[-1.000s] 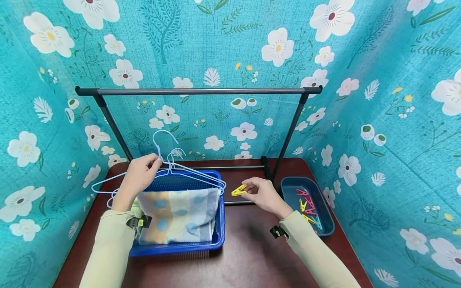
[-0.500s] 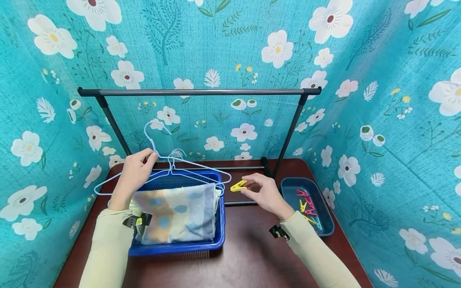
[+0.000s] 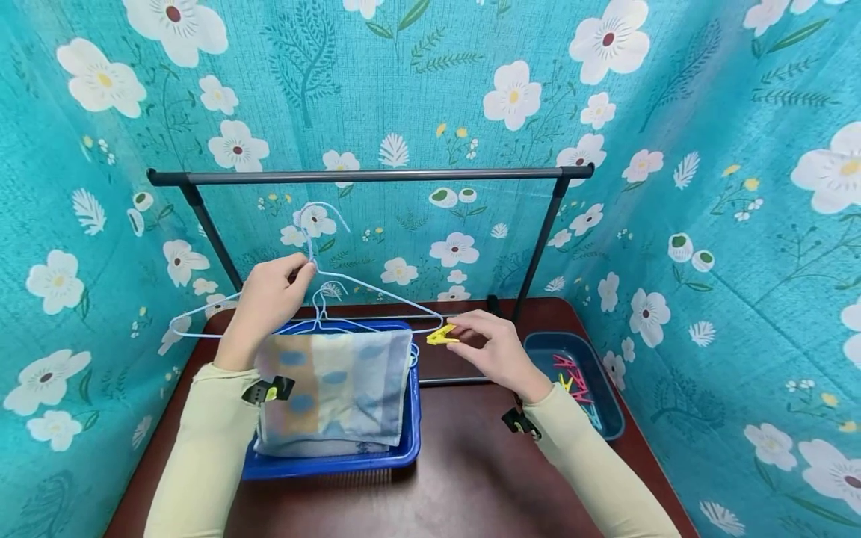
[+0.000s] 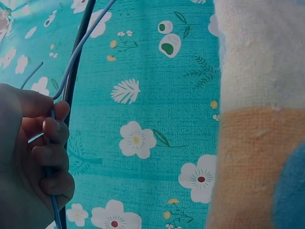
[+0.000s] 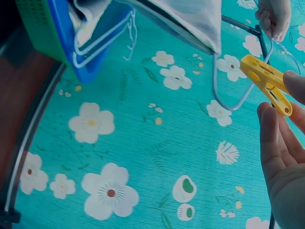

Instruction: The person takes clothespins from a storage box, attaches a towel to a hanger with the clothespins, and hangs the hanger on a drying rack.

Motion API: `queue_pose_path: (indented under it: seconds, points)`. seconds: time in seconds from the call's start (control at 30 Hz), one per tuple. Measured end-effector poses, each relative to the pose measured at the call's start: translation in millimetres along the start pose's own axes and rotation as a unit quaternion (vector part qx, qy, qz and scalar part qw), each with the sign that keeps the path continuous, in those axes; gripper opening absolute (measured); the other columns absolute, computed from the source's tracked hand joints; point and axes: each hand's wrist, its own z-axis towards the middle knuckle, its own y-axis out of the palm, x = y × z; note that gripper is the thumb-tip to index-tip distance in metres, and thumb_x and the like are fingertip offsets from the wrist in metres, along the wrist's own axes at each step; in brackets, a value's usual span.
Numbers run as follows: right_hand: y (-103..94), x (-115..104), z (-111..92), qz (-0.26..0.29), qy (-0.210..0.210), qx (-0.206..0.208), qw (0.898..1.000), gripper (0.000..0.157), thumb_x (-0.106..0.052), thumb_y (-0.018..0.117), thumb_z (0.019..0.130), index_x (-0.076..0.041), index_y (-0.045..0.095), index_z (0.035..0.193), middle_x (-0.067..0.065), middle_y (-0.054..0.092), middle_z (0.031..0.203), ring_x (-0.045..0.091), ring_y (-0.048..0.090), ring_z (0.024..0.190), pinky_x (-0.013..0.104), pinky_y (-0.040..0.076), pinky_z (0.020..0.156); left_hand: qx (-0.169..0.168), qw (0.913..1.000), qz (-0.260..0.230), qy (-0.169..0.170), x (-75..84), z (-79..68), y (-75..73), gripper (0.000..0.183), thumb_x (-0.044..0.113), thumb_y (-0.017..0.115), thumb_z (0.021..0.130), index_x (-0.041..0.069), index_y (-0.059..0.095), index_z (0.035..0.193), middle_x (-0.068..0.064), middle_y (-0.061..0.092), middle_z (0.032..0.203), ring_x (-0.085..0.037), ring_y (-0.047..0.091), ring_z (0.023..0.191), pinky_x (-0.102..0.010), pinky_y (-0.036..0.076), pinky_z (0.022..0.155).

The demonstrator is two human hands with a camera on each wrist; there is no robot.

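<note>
The left hand (image 3: pixel 272 299) grips a blue hanger (image 3: pixel 377 288) by its neck, a towel (image 3: pixel 336 388) draped on it over a basket (image 3: pixel 412 437) on the counter (image 3: pixel 464 463), while the right hand (image 3: pixel 496 351) pinches a yellow clothespin (image 3: pixel 440 335) near the hanger's right-hand corner.

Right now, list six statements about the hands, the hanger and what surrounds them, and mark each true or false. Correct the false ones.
1. The left hand grips a light-blue hanger. True.
2. A red clothespin is pinched between fingers. False: the right hand pinches a yellow clothespin.
3. A patterned towel is draped over the gripped hanger. True.
4. That hanger is hooked on the rack bar. False: its hook is apart from the bar, below it in the head view.
5. The tray is to the right of the blue basket. True.
6. Every clothespin in the tray is yellow. False: red clothespins lie there too.
</note>
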Motion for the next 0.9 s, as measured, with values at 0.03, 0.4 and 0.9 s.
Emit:
queue_pose_path:
  seconds: [0.03, 0.4, 0.9]
  points:
    - [-1.7, -2, 2, 0.002, -0.005, 0.002, 1.0, 0.037, -0.011, 0.077, 0.079, -0.009, 0.068, 0.115, 0.001, 0.065, 0.105, 0.007, 0.064, 0.08, 0.026, 0.053, 0.069, 0.0, 1.0, 0.002, -0.001, 1.2, 1.7, 0.2, 0.038, 0.033, 0.041, 0.101, 0.013, 0.045, 0.069, -0.004, 0.036, 0.057, -0.021, 0.035, 0.05, -0.035, 0.028, 0.05]
    - [-15.3, -13, 19, -0.031, 0.012, -0.007, 0.999, 0.039, -0.011, 0.079, 0.077, -0.008, 0.068, 0.114, 0.004, 0.068, 0.096, 0.007, 0.064, 0.079, 0.025, 0.053, 0.07, 0.016, 0.9999, -0.001, 0.001, 7.5, 9.9, -2.8, 0.038, 0.031, 0.042, 0.1, 0.012, 0.043, 0.067, -0.006, 0.036, 0.057, -0.022, 0.036, 0.051, -0.035, 0.029, 0.051]
    - [-20.2, -23, 41, -0.055, -0.042, 0.001, 0.998, 0.027, -0.013, 0.08, 0.076, -0.01, 0.075, 0.103, 0.001, 0.068, 0.087, 0.004, 0.06, 0.073, 0.024, 0.052, 0.063, 0.028, 0.9992, -0.006, 0.026, 23.2, 28.0, -4.2, 0.038, 0.03, 0.041, 0.101, 0.013, 0.042, 0.067, -0.005, 0.035, 0.055, -0.023, 0.033, 0.048, -0.035, 0.027, 0.049]
